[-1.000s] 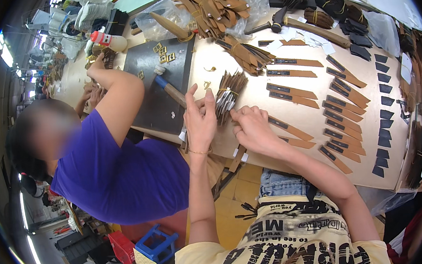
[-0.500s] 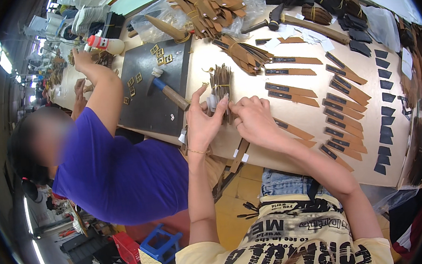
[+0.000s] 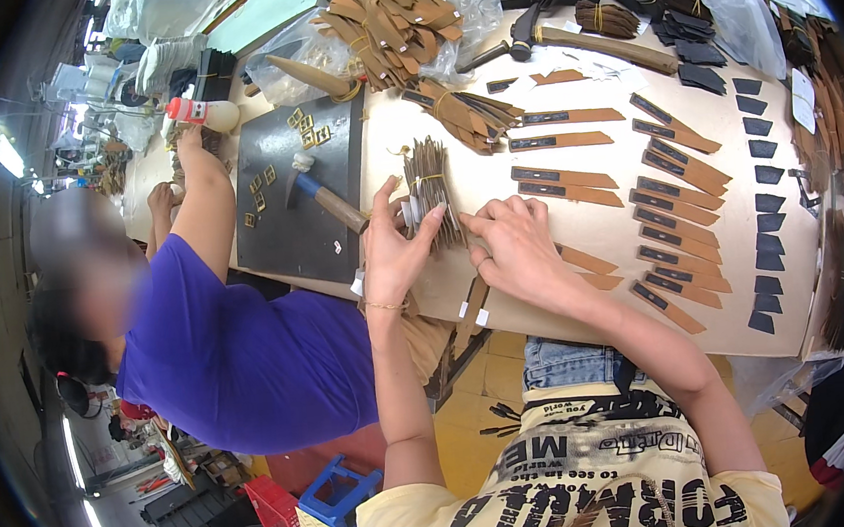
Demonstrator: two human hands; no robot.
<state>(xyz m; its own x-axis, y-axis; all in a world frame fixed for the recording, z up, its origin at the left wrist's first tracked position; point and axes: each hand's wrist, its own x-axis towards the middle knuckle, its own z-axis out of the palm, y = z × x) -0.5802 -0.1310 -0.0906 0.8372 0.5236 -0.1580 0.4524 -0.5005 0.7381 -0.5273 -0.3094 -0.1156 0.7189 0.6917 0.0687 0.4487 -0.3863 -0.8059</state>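
A bundle of thin brown leather strips (image 3: 426,175) stands on edge on the table, tied with a thin band and marked with small white tags. My left hand (image 3: 397,253) grips its lower left side, thumb across the front and fingers partly hidden behind. Close to the bundle's right side is my right hand (image 3: 518,242), fingers curled and index fingertip at the strips' edge; whether it pinches a strip is hidden. Brown straps with black patches (image 3: 562,141) lie in rows to the right. Below my hands, a brown strap with white tags (image 3: 473,309) hangs over the table edge.
Left of the bundle, a hammer (image 3: 331,203) and brass buckles (image 3: 308,128) lie on a black board (image 3: 284,230). A co-worker in purple (image 3: 249,349) sits close at my left. Black trapezoid pieces (image 3: 766,174) form a column far right. Leather piles (image 3: 391,20) lie at the back.
The whole view has shifted slightly. My hands keep nearly the same hold at the bundle, whose strips look a little more fanned. The co-worker's raised hand has moved beneath the red-capped bottle.
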